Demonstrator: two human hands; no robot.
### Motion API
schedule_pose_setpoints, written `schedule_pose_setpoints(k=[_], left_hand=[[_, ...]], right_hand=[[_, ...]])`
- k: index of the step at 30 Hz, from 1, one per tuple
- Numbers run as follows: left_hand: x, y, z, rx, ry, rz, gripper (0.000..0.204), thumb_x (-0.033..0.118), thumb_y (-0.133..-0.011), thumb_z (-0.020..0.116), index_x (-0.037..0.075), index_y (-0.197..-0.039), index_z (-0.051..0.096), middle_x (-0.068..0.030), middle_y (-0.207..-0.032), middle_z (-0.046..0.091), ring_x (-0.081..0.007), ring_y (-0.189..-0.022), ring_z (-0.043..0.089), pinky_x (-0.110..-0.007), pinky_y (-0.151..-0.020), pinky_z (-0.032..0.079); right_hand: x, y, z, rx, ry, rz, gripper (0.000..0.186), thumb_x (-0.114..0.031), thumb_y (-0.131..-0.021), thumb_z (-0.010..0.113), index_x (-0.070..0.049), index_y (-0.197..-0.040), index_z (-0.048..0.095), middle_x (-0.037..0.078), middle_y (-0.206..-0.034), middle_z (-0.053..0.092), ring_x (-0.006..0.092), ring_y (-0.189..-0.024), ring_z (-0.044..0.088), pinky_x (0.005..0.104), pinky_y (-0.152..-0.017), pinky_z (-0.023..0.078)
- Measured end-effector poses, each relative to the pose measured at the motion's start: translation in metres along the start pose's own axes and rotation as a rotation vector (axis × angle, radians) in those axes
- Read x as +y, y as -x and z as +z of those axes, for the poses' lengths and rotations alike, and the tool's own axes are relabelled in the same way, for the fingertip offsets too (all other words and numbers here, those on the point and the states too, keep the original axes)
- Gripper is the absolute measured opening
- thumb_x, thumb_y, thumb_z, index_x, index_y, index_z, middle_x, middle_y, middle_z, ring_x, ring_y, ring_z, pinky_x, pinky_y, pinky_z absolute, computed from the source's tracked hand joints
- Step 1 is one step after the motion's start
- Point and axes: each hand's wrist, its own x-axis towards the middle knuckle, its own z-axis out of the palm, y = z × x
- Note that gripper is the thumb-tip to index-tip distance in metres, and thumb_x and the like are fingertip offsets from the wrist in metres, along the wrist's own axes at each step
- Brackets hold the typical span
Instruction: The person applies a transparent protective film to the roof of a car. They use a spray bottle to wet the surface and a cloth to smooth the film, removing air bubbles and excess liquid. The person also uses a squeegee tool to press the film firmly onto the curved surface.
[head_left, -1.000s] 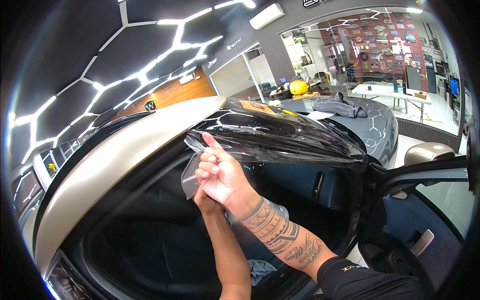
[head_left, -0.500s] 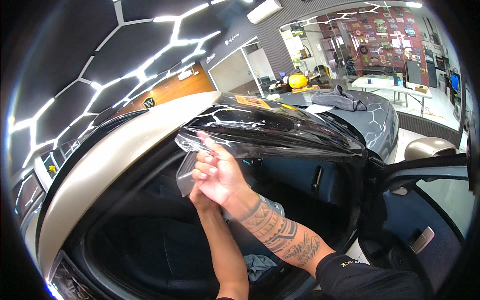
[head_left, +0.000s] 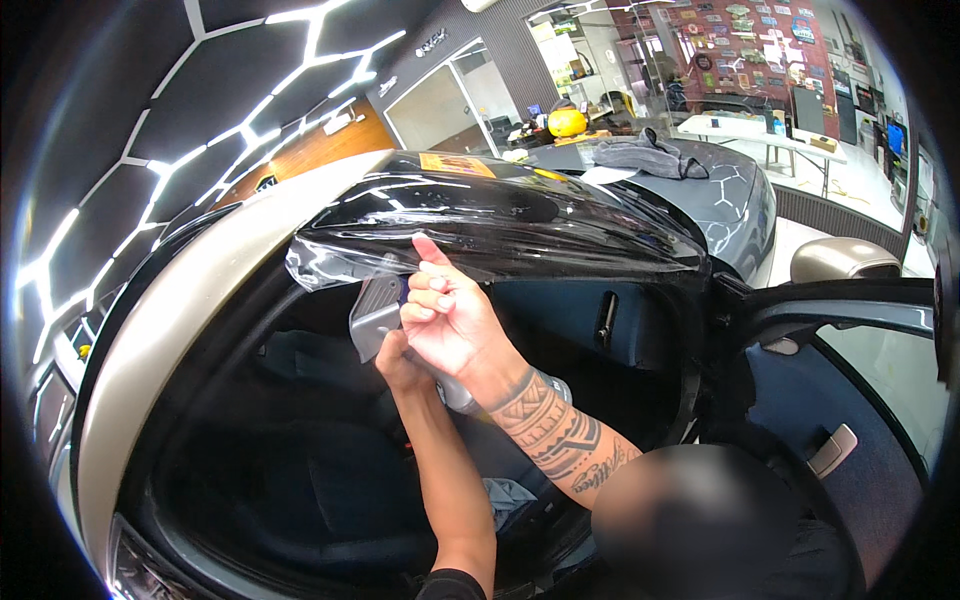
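My left hand (head_left: 404, 366) is closed at the lower end of a grey angular tool (head_left: 372, 322) with a ridged top; my right hand covers part of it. Crossing in front, my right hand (head_left: 452, 318) has its fingers curled and its index finger pointing up against the glossy black film (head_left: 480, 235). Whether anything sits in that curl is hidden. The film spreads over the car above the door opening, and its clear, wrinkled edge (head_left: 325, 265) hangs loose left of my right hand. A silvery rounded thing (head_left: 458, 396) shows partly behind my right wrist.
A beige roof edge (head_left: 170, 290) curves along the left. The door (head_left: 840, 400) stands open at right, near a beige mirror (head_left: 842, 258). Beyond are a dark towel (head_left: 650, 155) on a grey car surface (head_left: 735, 190), and a white table (head_left: 745, 128). A grey cloth (head_left: 508, 497) lies inside.
The view has shifted, so the car sits further left and higher. Both hands and the grey tool have moved rightward along the film's edge. My right index finger now points more upright.
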Motion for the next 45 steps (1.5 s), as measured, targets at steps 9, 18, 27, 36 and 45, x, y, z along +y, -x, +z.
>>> schedule_pose_setpoints(k=[9, 18, 27, 36, 45], left_hand=[[-0.037, -0.010, -0.030, -0.172, -0.027, 0.064, 0.031, 0.021, -0.085, 0.046, -0.002, -0.099, 0.060, -0.0222, -0.111, 0.060, -0.0320, -0.109, 0.054, -0.042, -0.101, 0.038], [-0.057, -0.023, -0.010, -0.001, 0.236, -0.201, 0.049, 0.022, -0.090, 0.037, -0.002, -0.133, 0.037, -0.0239, -0.119, 0.056, -0.0319, -0.114, 0.053, -0.042, -0.100, 0.041], [-0.057, -0.007, -0.005, 0.053, 0.287, -0.203, 0.061, 0.020, -0.085, 0.040, 0.002, -0.142, 0.025, -0.0233, -0.118, 0.055, -0.0312, -0.111, 0.055, -0.041, -0.099, 0.042], [-0.069, 0.010, 0.003, 0.098, 0.342, -0.168, 0.072, 0.015, -0.077, 0.046, 0.006, -0.144, 0.022, -0.0215, -0.114, 0.056, -0.0313, -0.106, 0.056, -0.041, -0.098, 0.043], [-0.084, 0.002, 0.008, 0.049, 0.519, -0.088, 0.084, 0.011, -0.068, 0.053, 0.009, -0.146, 0.020, -0.0198, -0.110, 0.057, -0.0315, -0.102, 0.057, -0.042, -0.097, 0.043]], right_hand=[[0.002, 0.010, 0.008, -0.067, -0.057, 0.000, 0.036, -0.012, -0.096, 0.042, -0.019, -0.131, 0.049, -0.004, -0.064, 0.044, 0.0056, -0.049, 0.044, 0.0239, -0.051, 0.040], [-0.001, 0.006, 0.000, -0.213, -0.089, 0.027, 0.044, -0.005, -0.093, 0.039, -0.017, -0.135, 0.047, -0.005, -0.065, 0.044, 0.0046, -0.050, 0.045, 0.0232, -0.053, 0.039], [0.004, 0.010, 0.000, -0.089, 0.022, -0.013, 0.033, -0.019, -0.100, 0.037, -0.021, -0.130, 0.049, -0.006, -0.062, 0.040, 0.0077, -0.047, 0.042, 0.0259, -0.049, 0.040], [0.004, 0.014, 0.001, -0.105, 0.035, 0.021, 0.038, -0.011, -0.098, 0.036, -0.025, -0.133, 0.045, -0.006, -0.061, 0.039, 0.0074, -0.048, 0.044, 0.0270, -0.049, 0.039], [-0.040, 0.041, 0.001, -0.099, -0.055, -0.058, 0.019, -0.022, -0.094, 0.053, -0.013, -0.111, 0.053, -0.005, -0.063, 0.051, 0.0040, -0.047, 0.049, 0.0223, -0.046, 0.042]])
